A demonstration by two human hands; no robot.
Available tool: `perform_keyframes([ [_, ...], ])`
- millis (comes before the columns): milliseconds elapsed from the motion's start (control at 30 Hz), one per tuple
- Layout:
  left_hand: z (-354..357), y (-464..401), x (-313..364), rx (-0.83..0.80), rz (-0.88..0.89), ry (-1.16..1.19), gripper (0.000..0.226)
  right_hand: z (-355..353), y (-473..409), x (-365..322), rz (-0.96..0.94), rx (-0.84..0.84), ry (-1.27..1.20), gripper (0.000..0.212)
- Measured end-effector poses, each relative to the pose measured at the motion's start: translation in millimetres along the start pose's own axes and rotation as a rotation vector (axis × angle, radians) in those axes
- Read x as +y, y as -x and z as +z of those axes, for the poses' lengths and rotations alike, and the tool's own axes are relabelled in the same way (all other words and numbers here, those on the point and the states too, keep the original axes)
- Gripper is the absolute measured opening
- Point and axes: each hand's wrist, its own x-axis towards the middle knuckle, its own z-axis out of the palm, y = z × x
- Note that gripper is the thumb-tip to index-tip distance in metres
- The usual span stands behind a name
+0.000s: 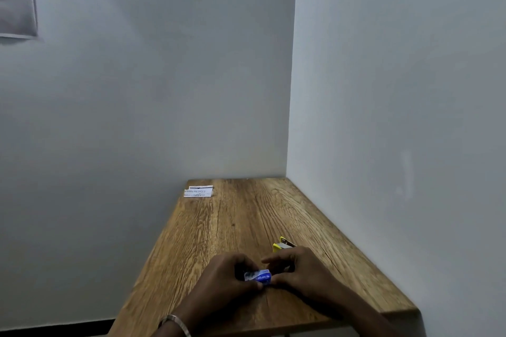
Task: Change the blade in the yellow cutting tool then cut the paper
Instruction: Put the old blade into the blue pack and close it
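Head view shows both hands near the desk's (219,227) front edge, working a small blue blade packet (258,277). Left hand (228,273) fingers pinch the packet; right hand (297,268) fingers curl around its right end. Just beyond them lies the yellow cutting tool (282,246); the paper (198,191) sits far left. Judging by this, a fresh blade is being fetched; next, carefully draw one out.

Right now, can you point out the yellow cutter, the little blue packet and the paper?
yellow cutter (282,246): head view, on its yellow end beyond the right hand.
blue packet (258,277): head view, on its printed face between both hands.
paper (198,191): head view, middle of the printed sheet.
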Motion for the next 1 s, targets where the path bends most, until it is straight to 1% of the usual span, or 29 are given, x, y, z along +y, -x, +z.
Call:
perform_keyframes([
  [167,0,-1,-1,-0.014,0.002,-0.026,0.039,-5,4,-5,0.0,-0.037,-0.011,0.038],
  [267,-5,0,-2,-0.066,-0.001,-0.017,0.044,-7,7,-7,-0.032,-0.071,0.012,0.035],
  [367,-12,4,-6,-0.095,-0.011,-0.029,0.042,-6,7,-9,-0.066,-0.063,0.04,0.03],
  [500,-12,9,-11,-0.053,-0.005,-0.055,0.028,-2,7,-7,-0.103,-0.035,0.069,0.027],
  [600,-12,9,-11,-0.046,-0.015,-0.063,0.024,-2,7,-8,-0.112,-0.038,0.1,0.03],
  [667,-12,9,-11,-0.074,-0.018,-0.084,0.027,-4,7,-6,-0.096,-0.032,0.086,0.037],
  [700,-12,9,-11,-0.084,-0.02,-0.084,0.031,-5,7,-4,-0.085,0.006,0.068,0.038],
  [800,-12,12,-14,-0.073,-0.054,-0.006,0.047,-14,1,4,-0.038,0.236,0.122,0.029],
  [867,-11,13,-15,-0.053,-0.058,0.045,0.049,-22,-5,10,0.034,0.324,0.222,0.03],
  [933,-10,13,-14,-0.04,-0.057,0.071,0.046,-27,-13,17,0.126,0.292,0.295,0.039],
  [1000,-10,14,-13,-0.023,-0.058,0.073,0.043,-28,-21,20,0.161,0.212,0.309,0.038],
])
